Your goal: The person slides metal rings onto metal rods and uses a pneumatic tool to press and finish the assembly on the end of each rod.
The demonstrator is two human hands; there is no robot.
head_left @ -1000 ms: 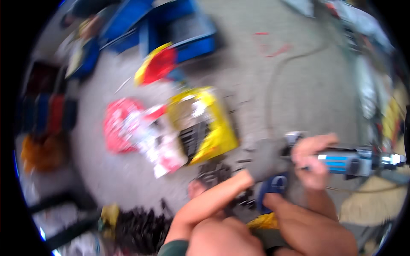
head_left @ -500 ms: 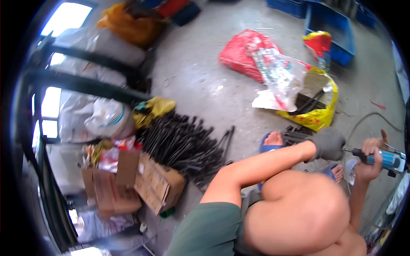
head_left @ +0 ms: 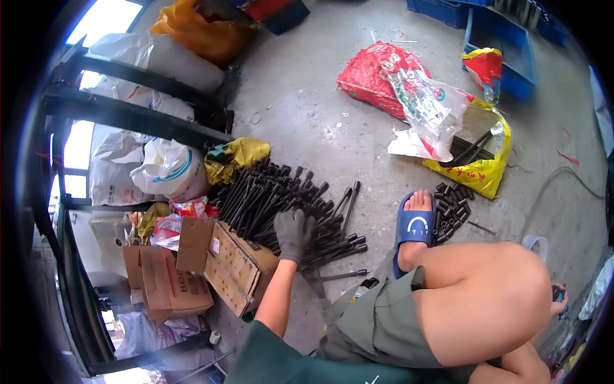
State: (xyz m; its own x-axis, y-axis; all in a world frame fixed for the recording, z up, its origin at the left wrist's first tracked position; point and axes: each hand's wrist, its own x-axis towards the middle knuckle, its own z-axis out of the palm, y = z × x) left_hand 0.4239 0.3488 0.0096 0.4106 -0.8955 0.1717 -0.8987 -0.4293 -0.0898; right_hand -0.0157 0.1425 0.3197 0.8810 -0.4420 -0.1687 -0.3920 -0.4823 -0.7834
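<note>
My left hand (head_left: 293, 235), in a dark grey glove, rests over a large pile of black rods (head_left: 256, 198) with thicker ends. Its fingers look curled, but what they may hold is hidden among the rods. Far to the right, past my bent knee, only a bit of my right hand (head_left: 558, 306) shows. It is closed on a blue power tool (head_left: 561, 296), most of which the knee hides. Small black sleeves (head_left: 451, 211) lie heaped beside my foot in a blue sandal (head_left: 409, 238).
Cardboard boxes (head_left: 240, 269) stand beside the rods, with white sacks (head_left: 169, 169) behind them. An open yellow bag (head_left: 476, 176) holding black rods and a red sack (head_left: 377, 77) lie ahead. Blue crates (head_left: 511, 80) stand at the far right; a green metal frame (head_left: 134, 118) runs along the left.
My left hand has moved left from the tool's tip to the rod pile. My right hand and the tool have gone down behind my knee, which has shifted right.
</note>
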